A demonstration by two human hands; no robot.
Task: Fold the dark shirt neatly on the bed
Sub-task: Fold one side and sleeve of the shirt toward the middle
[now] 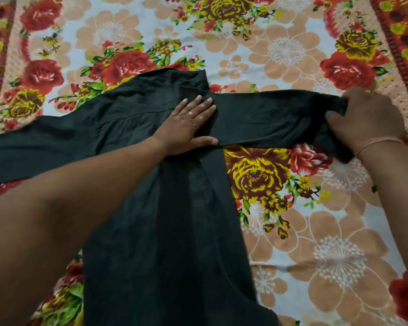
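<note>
1. Closest to the camera, the lower body of the dark shirt (170,231) lies flat on the floral bedsheet (316,243) and runs from the bottom edge up the middle of the view.
2. Over its left part the left forearm (80,196) reaches in from the lower left corner.
3. Further up, the left hand (186,125) presses palm down on the shirt where the right-side sleeve (269,118) meets the body. Its fingers are straight and close together, and the thumb is spread out along the sleeve's near edge.
4. That sleeve stretches sideways across the sheet to the right hand (365,116), which grips its end with fingers curled round the bunched cloth. A thin pale band (375,144) circles that wrist.
5. On the opposite side, the other sleeve (21,158) lies flat and runs out past the left edge of the view.
6. Just beyond the left fingertips sits the shirt's rumpled neck end (189,83), and past it only the flowered sheet extends to the far edge.
</note>
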